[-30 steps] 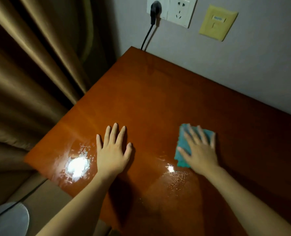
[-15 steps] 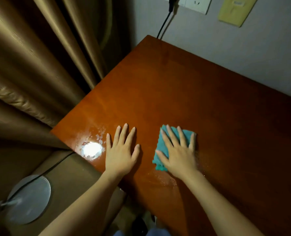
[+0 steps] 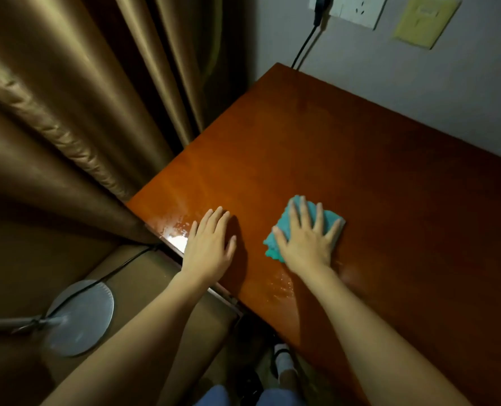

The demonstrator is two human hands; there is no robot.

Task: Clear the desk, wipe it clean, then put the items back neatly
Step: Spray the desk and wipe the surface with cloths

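Left hand (image 3: 208, 247) flat on the desk (image 3: 316, 142), fingers straight, close together, by its left edge near a wet glare. Right of it, right hand (image 3: 308, 241) spread, pressing the teal cloth (image 3: 287, 230) onto the desk.

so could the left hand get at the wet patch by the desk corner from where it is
Probably yes. The left hand lies flat on the desk right beside the wet patch, which glistens just off its little-finger side. Nothing stands between them; the curtain only hangs past the corner.
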